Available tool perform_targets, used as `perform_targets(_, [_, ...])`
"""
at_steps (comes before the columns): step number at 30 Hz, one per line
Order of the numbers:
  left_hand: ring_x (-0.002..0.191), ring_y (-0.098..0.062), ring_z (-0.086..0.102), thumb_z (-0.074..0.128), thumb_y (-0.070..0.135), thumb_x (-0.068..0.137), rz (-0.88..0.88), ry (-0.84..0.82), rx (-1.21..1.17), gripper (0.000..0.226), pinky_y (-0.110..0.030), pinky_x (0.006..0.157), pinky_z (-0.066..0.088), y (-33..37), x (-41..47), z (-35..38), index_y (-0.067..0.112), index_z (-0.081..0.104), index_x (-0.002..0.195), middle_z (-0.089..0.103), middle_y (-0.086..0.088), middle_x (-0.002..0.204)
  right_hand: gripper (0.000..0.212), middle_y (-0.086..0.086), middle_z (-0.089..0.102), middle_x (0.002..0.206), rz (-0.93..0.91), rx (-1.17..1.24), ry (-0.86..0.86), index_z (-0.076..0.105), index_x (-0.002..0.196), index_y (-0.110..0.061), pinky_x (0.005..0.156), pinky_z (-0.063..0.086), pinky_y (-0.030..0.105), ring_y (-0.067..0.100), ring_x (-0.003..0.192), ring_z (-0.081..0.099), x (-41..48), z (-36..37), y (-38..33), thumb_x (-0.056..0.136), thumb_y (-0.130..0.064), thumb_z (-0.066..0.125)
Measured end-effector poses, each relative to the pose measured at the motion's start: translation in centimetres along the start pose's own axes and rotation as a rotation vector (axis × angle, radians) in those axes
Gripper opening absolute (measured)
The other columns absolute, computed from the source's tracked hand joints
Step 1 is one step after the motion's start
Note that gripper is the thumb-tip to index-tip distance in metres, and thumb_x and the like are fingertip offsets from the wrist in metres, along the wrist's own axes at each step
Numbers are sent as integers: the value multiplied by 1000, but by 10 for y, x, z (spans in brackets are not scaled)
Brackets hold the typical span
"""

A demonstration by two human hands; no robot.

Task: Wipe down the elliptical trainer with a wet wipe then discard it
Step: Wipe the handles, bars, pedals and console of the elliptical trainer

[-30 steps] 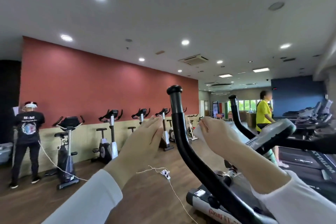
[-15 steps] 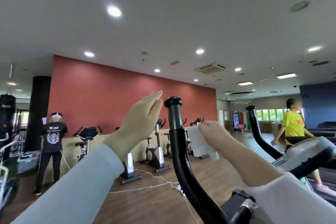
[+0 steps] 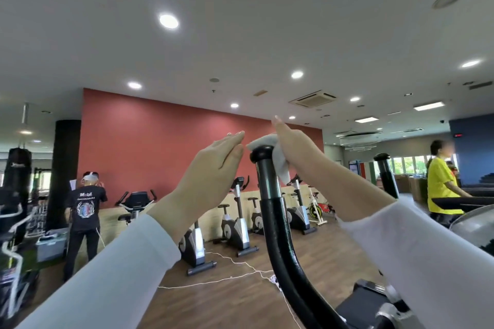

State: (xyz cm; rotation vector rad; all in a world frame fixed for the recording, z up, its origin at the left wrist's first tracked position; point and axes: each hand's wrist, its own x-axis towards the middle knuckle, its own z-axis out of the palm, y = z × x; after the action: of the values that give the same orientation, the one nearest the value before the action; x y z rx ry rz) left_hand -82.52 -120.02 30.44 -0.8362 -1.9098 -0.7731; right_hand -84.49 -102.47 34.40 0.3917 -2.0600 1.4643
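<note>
The right hand (image 3: 296, 153) is at the top of the near handle (image 3: 270, 195) of the trainer. Its fingers (image 3: 280, 128) are straight and point up, and the palm side presses the wipe (image 3: 263, 140) against the handle's round cap. The thumb is out of sight, so I cannot tell whether it also pinches the cloth. The wipe is draped over the cap, with a loose tail hanging below the palm on the right of the bar.

Half a second ago the wipe dangled from that hand to the right of the bar, below the cap and clear of it. Now hand and wipe have come up and onto the cap.

The left hand (image 3: 213, 165) holds nothing. It is flat, fingers straight and close together, and stays just left of the cap as before. Its fingertips are near the wipe's edge, but no contact shows.

Right of the grip, well apart, stands the second handle (image 3: 385, 171), and past it is a person in a yellow shirt (image 3: 441, 189). Below and behind the hands, bikes (image 3: 238, 222) line the red wall (image 3: 160, 141), and a white cord (image 3: 227, 278) trails over the floor. Far to the left, a person in a black shirt (image 3: 85, 211) faces away.
</note>
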Motion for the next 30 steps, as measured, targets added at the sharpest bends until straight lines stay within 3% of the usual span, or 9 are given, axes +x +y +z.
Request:
perform_targets(2, [135,4,31,37,31,102,8,-27,-31,40,-14,111,19,0,-2,-1,25,44,141,43,10,145,68,15,70,88,39,192,21,67,95,-7,96,47,44,29,91,68,1,2,8,86,-67,37])
perform_targets(4, [135,5,32,38,30,102,23,-62,-65,39,-15,113,20,-2,-5,1,27,45,140,43,14,143,50,14,68,90,55,341,21,67,98,-7,96,48,45,29,85,64,2,-1,12,91,-51,45])
perform_targets(9, [135,4,32,38,26,102,62,-76,-87,38,-21,116,20,-8,-10,4,29,44,140,42,18,141,30,14,69,111,-39,180,-182,67,109,-7,97,50,44,27,97,65,-2,-9,17,93,-28,53])
perform_targets(13, [135,7,30,36,30,102,64,-63,-96,39,-18,116,19,-15,-10,-1,29,43,141,43,13,145,25,5,72,110,-211,142,-271,74,105,-10,88,54,29,20,105,66,-16,-16,7,93,-7,52])
perform_targets(16, [135,6,29,36,28,102,77,-64,-86,39,-20,116,19,-20,-10,-3,26,43,141,43,11,145,16,0,73,102,-259,101,-280,76,96,-6,79,53,21,12,95,67,-21,-14,-4,88,-14,64])
perform_targets(19, [136,4,30,37,27,102,74,-42,-96,39,-21,117,19,-26,-9,-8,25,43,141,43,9,146,16,-13,70,96,-324,-289,-249,74,102,-26,81,49,18,2,92,64,-17,-1,-16,89,-28,64])
perform_targets(22, [136,3,31,37,26,102,50,-3,-102,39,-15,114,19,-33,-7,-14,23,43,141,43,8,145,22,-16,70,90,-256,-499,-234,76,92,-21,78,47,19,3,87,63,-11,12,-25,89,-29,55])
perform_targets(27, [134,4,32,37,26,102,34,-2,-115,39,-2,107,17,-39,-7,-17,22,44,141,44,8,145,25,-5,59,62,-317,-478,-5,72,75,-14,50,39,17,9,51,43,-9,24,-6,86,-29,55])
perform_targets(30, [136,2,31,37,28,102,40,-32,-123,40,-14,112,20,-38,-8,-15,23,43,141,43,7,146,18,-7,71,77,-407,-241,-11,76,82,-17,67,51,16,4,71,62,-15,21,1,87,-19,59])
